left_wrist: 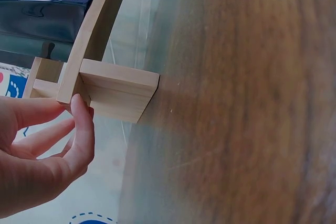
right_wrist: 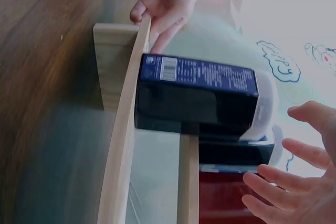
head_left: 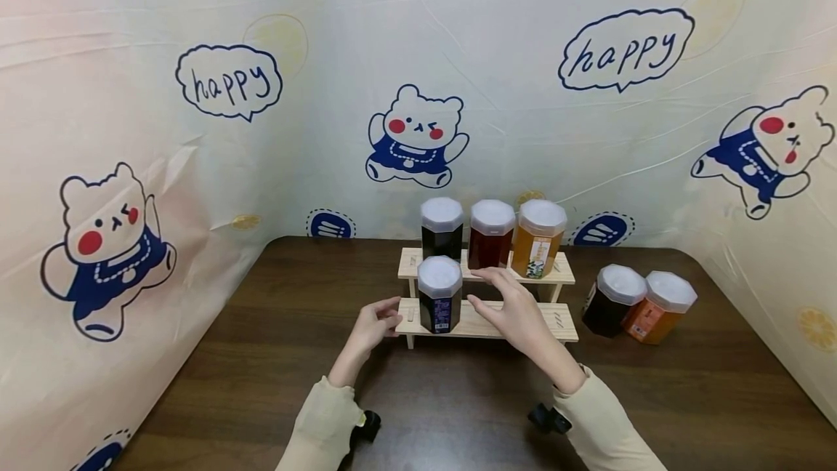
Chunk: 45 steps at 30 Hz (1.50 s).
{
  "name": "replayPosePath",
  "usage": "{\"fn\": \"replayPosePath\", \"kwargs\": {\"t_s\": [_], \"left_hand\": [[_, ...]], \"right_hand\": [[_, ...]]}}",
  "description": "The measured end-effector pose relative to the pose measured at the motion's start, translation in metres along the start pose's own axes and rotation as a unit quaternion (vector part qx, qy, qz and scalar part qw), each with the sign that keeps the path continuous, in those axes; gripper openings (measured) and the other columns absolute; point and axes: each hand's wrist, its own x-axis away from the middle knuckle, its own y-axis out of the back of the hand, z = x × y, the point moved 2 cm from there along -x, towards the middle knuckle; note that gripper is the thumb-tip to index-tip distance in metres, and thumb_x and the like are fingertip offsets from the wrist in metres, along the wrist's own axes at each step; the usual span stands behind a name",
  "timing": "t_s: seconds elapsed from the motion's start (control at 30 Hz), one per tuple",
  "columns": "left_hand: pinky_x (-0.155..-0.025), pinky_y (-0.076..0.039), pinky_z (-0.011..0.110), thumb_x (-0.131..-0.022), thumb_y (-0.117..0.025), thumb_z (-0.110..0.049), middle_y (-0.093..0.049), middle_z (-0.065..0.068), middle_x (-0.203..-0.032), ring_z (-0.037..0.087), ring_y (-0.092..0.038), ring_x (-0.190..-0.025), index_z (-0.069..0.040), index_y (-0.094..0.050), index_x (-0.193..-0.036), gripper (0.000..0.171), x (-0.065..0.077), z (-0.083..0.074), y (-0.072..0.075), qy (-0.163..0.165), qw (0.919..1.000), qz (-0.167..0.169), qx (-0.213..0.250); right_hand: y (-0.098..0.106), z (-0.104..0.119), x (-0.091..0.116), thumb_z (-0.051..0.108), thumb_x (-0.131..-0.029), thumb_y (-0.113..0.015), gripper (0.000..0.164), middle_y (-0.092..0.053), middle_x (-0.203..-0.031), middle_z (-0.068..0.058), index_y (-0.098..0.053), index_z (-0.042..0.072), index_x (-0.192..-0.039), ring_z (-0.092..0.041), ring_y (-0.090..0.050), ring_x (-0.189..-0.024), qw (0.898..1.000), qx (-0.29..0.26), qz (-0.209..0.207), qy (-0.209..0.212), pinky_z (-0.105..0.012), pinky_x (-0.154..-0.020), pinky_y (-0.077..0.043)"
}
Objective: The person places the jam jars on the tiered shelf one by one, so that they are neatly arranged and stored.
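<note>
While the left hand [head_left: 376, 323] pinched the lower shelf [head_left: 475, 325] at nine o'clock and the right hand [head_left: 516, 311] stood spread and clear at three o'clock, the dark jar [head_left: 438, 304] upright on it between them was judged heavy, rigid and slick, best gripped below its lid [head_left: 439, 272].

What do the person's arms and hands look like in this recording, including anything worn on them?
The left sleeve and right sleeve are long, plain and cream-beige, with slightly wrinkled cuffs. A small, blocky black device shows beside each cuff, one at the left and one at the right. The left hand and right hand wear no gloves. No cables are visible.
</note>
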Motion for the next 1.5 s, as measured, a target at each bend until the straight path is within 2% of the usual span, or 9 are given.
{"fn": "replayPosePath", "kwargs": {"t_s": [0.13, 0.4, 0.57, 0.8, 1.03, 1.17, 1.3, 1.5], "left_hand": [[-0.057, -0.052, 0.032, -0.081, -0.050, 0.011, -0.052, 0.023, -0.083, 0.012, -0.051, -0.060, 0.016, -0.047, -0.117, 0.036, -0.003, 0.002, 0.001, 0.000, 1.0000, 0.002, -0.004], [-0.054, -0.051, 0.028, -0.081, -0.053, 0.008, -0.054, 0.015, -0.081, 0.011, -0.051, -0.059, 0.012, -0.049, -0.118, 0.037, -0.015, 0.025, 0.001, 0.011, 0.9999, -0.003, 0.006], [-0.053, -0.051, 0.027, -0.081, -0.054, 0.008, -0.055, 0.015, -0.080, 0.011, -0.052, -0.059, 0.011, -0.050, -0.118, 0.038, -0.016, 0.027, 0.001, 0.010, 0.9999, -0.011, 0.004], [-0.053, -0.051, 0.027, -0.081, -0.053, 0.009, -0.056, 0.017, -0.081, 0.011, -0.052, -0.059, 0.013, -0.048, -0.118, 0.037, -0.014, 0.024, 0.002, 0.006, 0.9999, -0.001, 0.010], [-0.055, -0.051, 0.027, -0.081, -0.050, 0.011, -0.053, 0.023, -0.083, 0.013, -0.051, -0.059, 0.017, -0.046, -0.117, 0.036, 0.000, 0.001, 0.000, 0.002, 1.0000, 0.000, -0.001], [-0.055, -0.051, 0.026, -0.082, -0.050, 0.011, -0.053, 0.024, -0.084, 0.012, -0.051, -0.060, 0.016, -0.046, -0.117, 0.036, 0.004, -0.004, 0.000, 0.004, 1.0000, -0.002, 0.001], [-0.054, -0.051, 0.026, -0.081, -0.050, 0.011, -0.053, 0.022, -0.083, 0.012, -0.051, -0.060, 0.016, -0.046, -0.117, 0.036, 0.001, 0.001, 0.000, 0.003, 1.0000, 0.001, 0.001], [-0.053, -0.051, 0.026, -0.081, -0.052, 0.009, -0.054, 0.017, -0.080, 0.012, -0.052, -0.059, 0.014, -0.047, -0.118, 0.038, -0.014, 0.023, 0.001, 0.006, 0.9999, 0.002, 0.010]], "right_hand": [[0.009, -0.008, 0.003, 0.017, -0.076, -0.069, 0.035, -0.057, -0.108, -0.009, -0.060, 0.008, -0.109, -0.025, -0.052, -0.104, 1.000, 0.012, -0.002, -0.003, -0.041, -0.085, -0.045], [0.031, -0.021, 0.015, 0.015, -0.076, -0.069, 0.034, -0.057, -0.108, -0.008, -0.060, 0.008, -0.108, -0.025, -0.056, -0.096, 0.999, 0.026, 0.005, -0.021, -0.042, -0.079, -0.048], [0.041, -0.030, 0.023, 0.015, -0.076, -0.069, 0.032, -0.057, -0.107, -0.009, -0.061, 0.009, -0.107, -0.025, -0.055, -0.097, 0.999, 0.044, 0.002, -0.020, -0.044, -0.079, -0.047], [0.057, -0.040, 0.031, 0.012, -0.077, -0.068, 0.032, -0.057, -0.105, -0.008, -0.060, 0.010, -0.108, -0.024, -0.055, -0.092, 0.997, 0.068, -0.004, -0.022, -0.044, -0.074, -0.048], [0.070, -0.049, 0.037, 0.010, -0.074, -0.069, 0.031, -0.056, -0.103, -0.010, -0.061, 0.008, -0.104, -0.028, -0.053, -0.097, 0.995, 0.093, -0.012, -0.029, -0.047, -0.078, -0.046], [0.078, -0.054, 0.040, 0.008, -0.074, -0.070, 0.031, -0.056, -0.103, -0.014, -0.061, 0.003, -0.103, -0.031, -0.053, -0.097, 0.994, 0.105, -0.018, -0.034, -0.049, -0.077, -0.045], [0.087, -0.059, 0.044, 0.009, -0.075, -0.069, 0.032, -0.055, -0.103, -0.017, -0.059, 0.001, -0.104, -0.033, -0.052, -0.097, 0.992, 0.117, -0.012, -0.048, -0.051, -0.080, -0.043], [0.098, -0.068, 0.050, 0.012, -0.077, -0.067, 0.033, -0.054, -0.105, -0.019, -0.059, 0.002, -0.107, -0.035, -0.049, -0.099, 0.990, 0.123, 0.001, -0.068, -0.053, -0.081, -0.040]]}}
